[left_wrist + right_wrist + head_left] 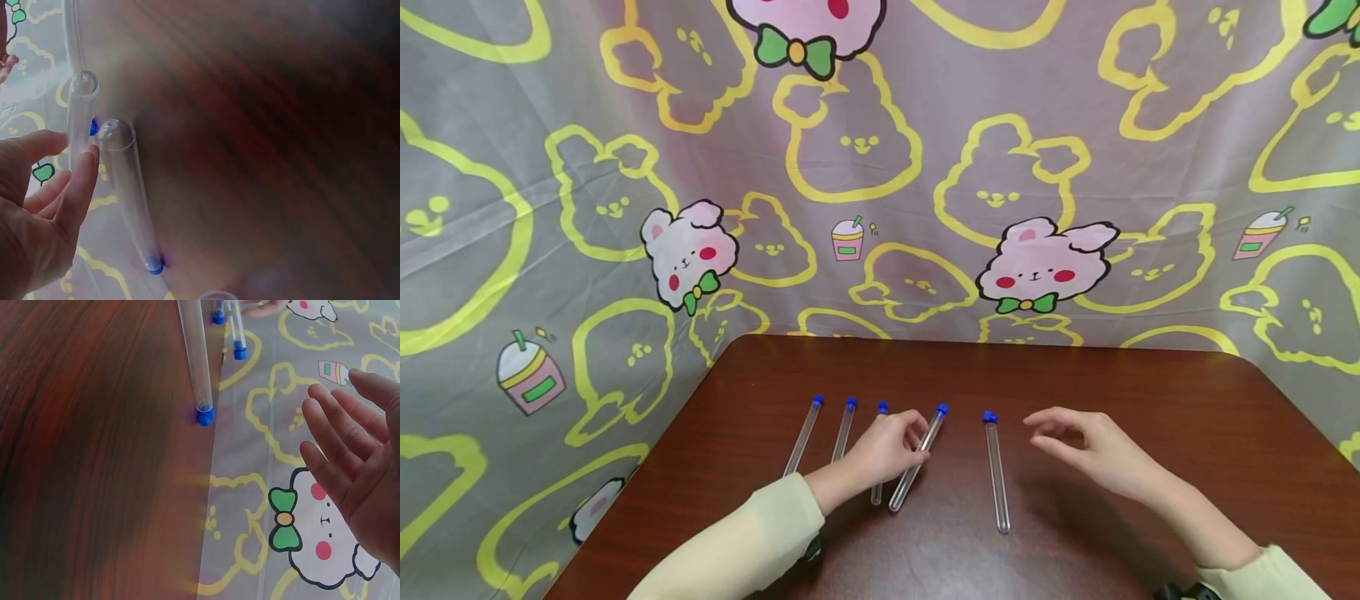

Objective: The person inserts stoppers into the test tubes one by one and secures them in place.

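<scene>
Several clear test tubes with blue caps lie on the table, caps toward the far side. My left hand (883,450) pinches one slanted test tube (904,486) between thumb and fingers; in the left wrist view, that tube (81,106) passes between the fingertips. Just left of it lies another test tube (876,494), partly covered by the hand. Off to the right lies a separate test tube (997,475). My right hand (1093,446) hovers beyond this one, fingers loosely bent and holding nothing; the right wrist view shows its palm (369,469) apart from the tubes.
Two more test tubes, one far left (803,435) and one beside it (844,429), are partly hidden by the left arm. The brown wooden table (1075,375) meets a grey curtain (917,225) with cartoon prints behind and at the sides.
</scene>
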